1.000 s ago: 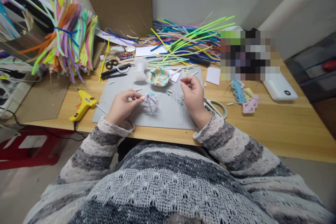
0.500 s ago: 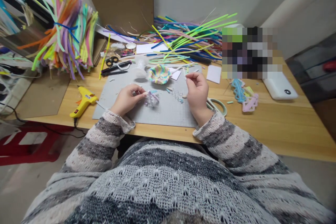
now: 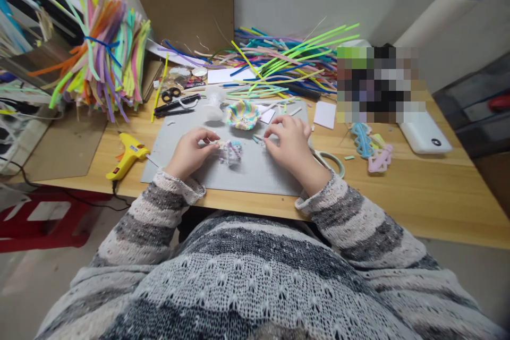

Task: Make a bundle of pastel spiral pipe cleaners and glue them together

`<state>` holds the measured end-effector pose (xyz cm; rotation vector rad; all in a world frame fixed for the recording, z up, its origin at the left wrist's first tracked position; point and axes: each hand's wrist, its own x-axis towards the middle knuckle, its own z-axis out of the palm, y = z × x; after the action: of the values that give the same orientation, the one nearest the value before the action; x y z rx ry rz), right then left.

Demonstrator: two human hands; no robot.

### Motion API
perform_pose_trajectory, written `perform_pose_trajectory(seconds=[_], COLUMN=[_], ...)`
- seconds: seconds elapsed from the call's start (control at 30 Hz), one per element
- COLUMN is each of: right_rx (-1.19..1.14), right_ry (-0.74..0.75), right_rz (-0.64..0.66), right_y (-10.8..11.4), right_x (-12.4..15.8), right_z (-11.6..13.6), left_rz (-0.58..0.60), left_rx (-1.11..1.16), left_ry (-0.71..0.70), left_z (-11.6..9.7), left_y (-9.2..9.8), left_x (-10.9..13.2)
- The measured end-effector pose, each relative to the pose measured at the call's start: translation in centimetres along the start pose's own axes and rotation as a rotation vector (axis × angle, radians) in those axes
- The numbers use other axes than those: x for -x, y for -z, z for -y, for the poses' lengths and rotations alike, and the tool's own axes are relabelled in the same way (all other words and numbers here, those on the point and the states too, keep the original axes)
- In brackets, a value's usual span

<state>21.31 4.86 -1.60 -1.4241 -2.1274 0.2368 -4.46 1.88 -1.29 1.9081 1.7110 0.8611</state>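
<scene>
My left hand (image 3: 193, 151) pinches a small curled pipe-cleaner piece (image 3: 231, 152) in purple and light blue, held just over the grey cutting mat (image 3: 183, 172). To the right, my right hand (image 3: 290, 146) is bent low over the mat, thumb and forefinger closing on a thin wire piece (image 3: 258, 139); the hand hides most of it. Behind both hands sits a ruffled pastel pipe-cleaner cup (image 3: 242, 115) in yellow, blue and pink. A clear spool (image 3: 214, 103) stands beside it. Green-handled scissors (image 3: 332, 162) lie partly under my right wrist.
A yellow glue gun (image 3: 127, 154) lies left of the mat. Pipe-cleaner bundles (image 3: 103, 58) stand at the back left, with loose pipe cleaners (image 3: 287, 58) along the wall. Black pens (image 3: 177, 106), a white power bank (image 3: 424, 135) and blue and pink pipe-cleaner shapes (image 3: 362, 141) also lie here.
My right hand has moved left and come down over the wire piece, which lay uncovered on the mat before. My left hand keeps its hold, nearly still.
</scene>
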Motion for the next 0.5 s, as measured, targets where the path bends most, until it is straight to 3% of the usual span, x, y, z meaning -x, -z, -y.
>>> perform_pose_trajectory(seconds=[0.13,0.3,0.5], right_rx=[0.112,0.187,0.222], right_ry=[0.055,0.049,0.034], right_rz=[0.081,0.091,0.103], right_y=[-0.6,-0.7,-0.6], right_x=[0.8,1.1,1.0], right_z=[0.4,0.7,0.5], left_rz=[-0.077,-0.229,-0.276], left_rx=[-0.036,-0.007,0.042], left_ry=[0.019,0.138,0.195], left_z=[-0.2,-0.1,0.7], left_y=[0.8,1.6,1.7], left_x=[0.2,0.8,1.9])
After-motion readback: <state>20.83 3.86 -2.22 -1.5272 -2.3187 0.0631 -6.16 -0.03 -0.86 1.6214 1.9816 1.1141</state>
